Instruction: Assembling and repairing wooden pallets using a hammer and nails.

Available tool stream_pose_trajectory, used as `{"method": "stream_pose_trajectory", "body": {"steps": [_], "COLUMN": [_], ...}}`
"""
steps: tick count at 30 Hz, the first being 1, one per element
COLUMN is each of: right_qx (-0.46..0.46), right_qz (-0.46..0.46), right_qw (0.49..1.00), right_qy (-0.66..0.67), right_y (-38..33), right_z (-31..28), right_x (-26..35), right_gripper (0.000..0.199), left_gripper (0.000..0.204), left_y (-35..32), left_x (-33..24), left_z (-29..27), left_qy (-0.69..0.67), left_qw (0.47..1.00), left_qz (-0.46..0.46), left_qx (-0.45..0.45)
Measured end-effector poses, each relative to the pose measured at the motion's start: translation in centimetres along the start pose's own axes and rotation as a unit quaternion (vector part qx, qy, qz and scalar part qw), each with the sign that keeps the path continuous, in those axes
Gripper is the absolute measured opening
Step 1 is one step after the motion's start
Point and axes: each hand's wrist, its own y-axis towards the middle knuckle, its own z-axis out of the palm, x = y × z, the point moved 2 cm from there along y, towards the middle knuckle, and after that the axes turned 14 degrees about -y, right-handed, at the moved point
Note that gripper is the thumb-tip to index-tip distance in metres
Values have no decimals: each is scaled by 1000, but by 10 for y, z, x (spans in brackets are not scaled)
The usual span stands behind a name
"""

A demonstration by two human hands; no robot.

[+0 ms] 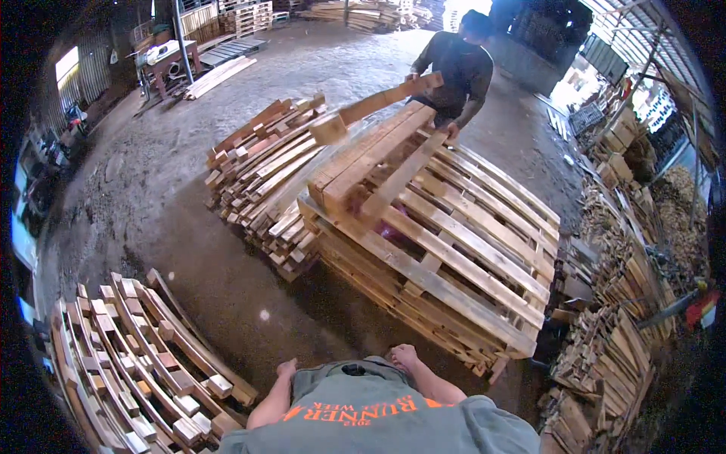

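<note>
Both my hands are low, close to the front of my grey-green shirt (363,401). My left hand (287,368) is at the shirt's left side, its fingers mostly hidden. By the shirt's right side, my right hand (403,354) looks closed with curled fingers; anything inside it is hidden. Nearest to that hand is a stack of wooden pallets (454,250). Thick planks (370,159) lie along its left edge. Across the stack, a co-worker (457,68) grips a wooden beam with a block on its end (378,104) in one hand and touches a slat (404,174) with the other.
A pile of cut timber (265,166) stands left of the pallets. Long strips with blocks (144,356) lie at the lower left. Scrap wood (605,356) is heaped along the right. A red table (170,64) stands by a post at the far left.
</note>
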Motion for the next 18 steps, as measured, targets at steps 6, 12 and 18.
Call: {"method": "stream_pose_trajectory", "body": {"steps": [6, 12, 18], "right_qx": [-13, -33, -12], "right_qz": [-76, 3, 9], "right_qw": [992, 995, 998], "right_qy": [-99, -92, -68], "right_y": [69, 14, -10], "right_z": [11, 10, 14], "right_x": [-62, -6, 23], "right_gripper": [16, 17, 16], "left_gripper": [45, 54, 50], "left_y": [-27, -34, -60], "left_x": [12, 123, -1], "left_z": [9, -13, -9], "left_qy": [-101, -239, -163], "left_qw": [993, 965, 986], "left_qz": [66, -103, -37], "left_qx": [-12, 39, -15]}}
